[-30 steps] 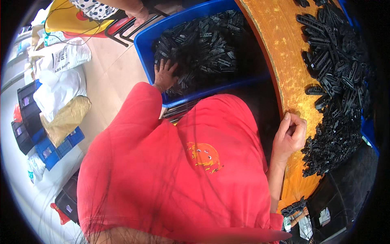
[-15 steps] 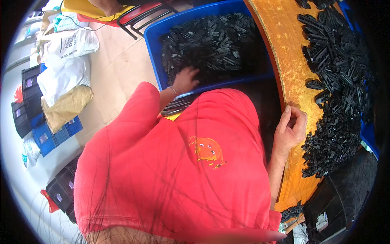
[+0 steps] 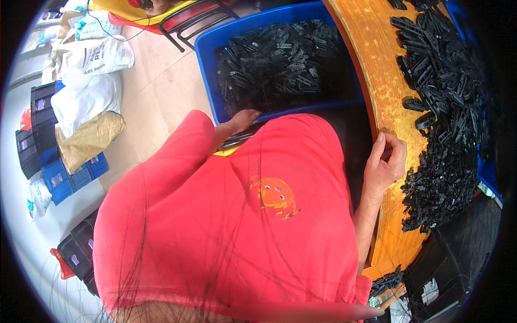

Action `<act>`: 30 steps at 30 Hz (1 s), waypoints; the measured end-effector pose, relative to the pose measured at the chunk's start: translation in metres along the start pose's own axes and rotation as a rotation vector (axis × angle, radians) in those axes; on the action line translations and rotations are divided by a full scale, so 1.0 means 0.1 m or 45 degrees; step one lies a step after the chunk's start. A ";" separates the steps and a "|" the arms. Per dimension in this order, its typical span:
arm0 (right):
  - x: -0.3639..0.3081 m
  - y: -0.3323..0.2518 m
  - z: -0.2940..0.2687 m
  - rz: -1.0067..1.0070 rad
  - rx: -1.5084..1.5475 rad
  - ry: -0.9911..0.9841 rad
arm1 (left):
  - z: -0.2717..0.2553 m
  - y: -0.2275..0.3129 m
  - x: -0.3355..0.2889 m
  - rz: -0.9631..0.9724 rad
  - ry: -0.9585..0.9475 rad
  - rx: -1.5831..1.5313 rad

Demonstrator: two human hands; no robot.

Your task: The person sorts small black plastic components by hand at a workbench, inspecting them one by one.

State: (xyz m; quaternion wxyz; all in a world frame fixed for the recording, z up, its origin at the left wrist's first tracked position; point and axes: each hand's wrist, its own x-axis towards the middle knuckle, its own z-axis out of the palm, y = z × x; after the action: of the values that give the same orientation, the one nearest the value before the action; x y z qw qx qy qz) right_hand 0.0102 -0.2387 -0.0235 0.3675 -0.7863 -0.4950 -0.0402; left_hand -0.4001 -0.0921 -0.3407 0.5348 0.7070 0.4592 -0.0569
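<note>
My left hand (image 3: 245, 119) is at the near rim of a deep blue bin (image 3: 209, 81). Its fingertips are hard to make out, so its grip is unclear. Inside the bin lies a heap of black, elongated plastic pieces (image 3: 274, 59). Beside that wrist, a few dark, long, thin things (image 3: 237, 141) show between the bin and my red shirt. My right hand (image 3: 389, 159) rests at the edge of an orange-yellow wooden table (image 3: 371, 59), fingers curled and thumb toward them. Anything between those fingers is too small or hidden to see.
Along the table lie a pile of long black plastic pieces (image 3: 439, 75) and a pile of smaller black bits (image 3: 439, 183). White sacks (image 3: 97, 56), a tan sack (image 3: 89, 140) and blue crates (image 3: 70, 180) stand at left. A person's hand (image 3: 157, 6) shows near the yellow chair.
My left hand has drawn back from the black pieces to the bin's near rim. The right hand stays at the table edge, nearly still. The view has shifted slightly.
</note>
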 end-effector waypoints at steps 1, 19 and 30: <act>-0.01 0.00 -0.01 0.001 0.009 0.016 | -0.01 0.02 -0.03 0.038 0.007 -0.017; 0.06 -0.02 0.01 0.053 0.033 -0.004 | 0.03 0.97 1.26 0.299 0.378 0.457; 0.22 -0.06 0.09 0.005 -0.041 -0.064 | 0.64 2.12 3.24 0.612 0.403 0.737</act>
State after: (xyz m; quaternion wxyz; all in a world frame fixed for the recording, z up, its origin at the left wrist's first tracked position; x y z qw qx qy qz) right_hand 0.0139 -0.2147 -0.0173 0.3423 -0.7939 -0.5017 -0.0276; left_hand -0.0375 0.0458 -0.4038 0.2346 0.9156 0.3224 0.0524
